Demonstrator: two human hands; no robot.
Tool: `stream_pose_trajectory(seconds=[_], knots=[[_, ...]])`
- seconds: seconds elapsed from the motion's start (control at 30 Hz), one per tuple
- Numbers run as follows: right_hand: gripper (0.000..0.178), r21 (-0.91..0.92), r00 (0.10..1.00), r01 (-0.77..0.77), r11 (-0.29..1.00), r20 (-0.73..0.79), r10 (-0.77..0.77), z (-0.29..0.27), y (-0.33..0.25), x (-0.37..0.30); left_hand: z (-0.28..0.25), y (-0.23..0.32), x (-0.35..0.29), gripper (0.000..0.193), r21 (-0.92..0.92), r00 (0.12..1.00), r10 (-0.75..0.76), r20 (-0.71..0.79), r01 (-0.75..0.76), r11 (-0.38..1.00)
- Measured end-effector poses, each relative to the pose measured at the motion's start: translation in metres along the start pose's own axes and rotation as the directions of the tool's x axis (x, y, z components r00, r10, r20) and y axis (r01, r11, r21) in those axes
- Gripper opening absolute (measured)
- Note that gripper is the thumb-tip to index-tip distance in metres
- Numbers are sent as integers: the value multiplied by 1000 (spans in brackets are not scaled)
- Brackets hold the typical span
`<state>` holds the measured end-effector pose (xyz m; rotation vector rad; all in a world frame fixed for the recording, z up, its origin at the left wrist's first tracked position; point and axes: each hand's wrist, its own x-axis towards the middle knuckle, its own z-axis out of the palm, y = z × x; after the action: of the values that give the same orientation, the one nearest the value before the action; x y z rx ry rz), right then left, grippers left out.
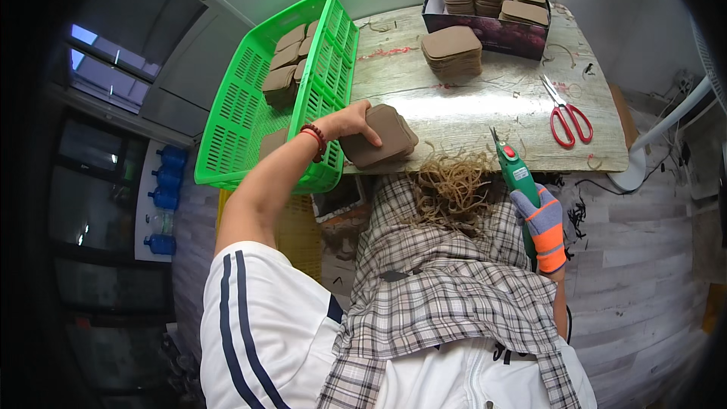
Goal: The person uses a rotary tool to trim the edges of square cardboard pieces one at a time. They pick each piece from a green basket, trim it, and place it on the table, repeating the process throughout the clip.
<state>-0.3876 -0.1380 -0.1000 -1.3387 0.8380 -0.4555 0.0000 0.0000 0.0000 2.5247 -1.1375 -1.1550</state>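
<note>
My left hand (350, 123) is closed on a stack of brown, rounded-square pads (385, 138), thumb on top, at the table's near left edge. The fingers under the stack are hidden. In a grey and orange glove, my right hand (544, 229) wraps round a green handheld power tool (518, 172) with a red button. Its narrow, pointed tip points up and away, over the near right edge of the table. Between my hands, a tangle of thin brown trimmings (452, 188) spills from the edge onto my checked apron (439, 265).
A green slatted crate (329, 91) at the left holds several brown stacks. Another stack (452, 51) stands on the table (485, 117) before a dark box (496, 40) of similar stacks. Red-handled scissors (564, 123) lie at the right, near a white stand (628, 170).
</note>
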Motion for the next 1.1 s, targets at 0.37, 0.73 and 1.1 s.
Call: stream_pose_trajectory(seconds=[0.37, 0.73, 1.1], knots=[[27, -61, 1000, 31, 998, -2, -31, 7, 0, 2, 43, 19, -35, 82, 166, 955, 158, -253, -118, 979], [60, -556, 982, 83, 827, -97, -164, 20, -11, 76, 92, 62, 37, 106, 404, 791, 352, -501, -147, 903], [63, -686, 974, 183, 704, 28, -226, 74, -21, 117, 106, 47, 23, 120, 278, 768, 295, -569, -158, 947]])
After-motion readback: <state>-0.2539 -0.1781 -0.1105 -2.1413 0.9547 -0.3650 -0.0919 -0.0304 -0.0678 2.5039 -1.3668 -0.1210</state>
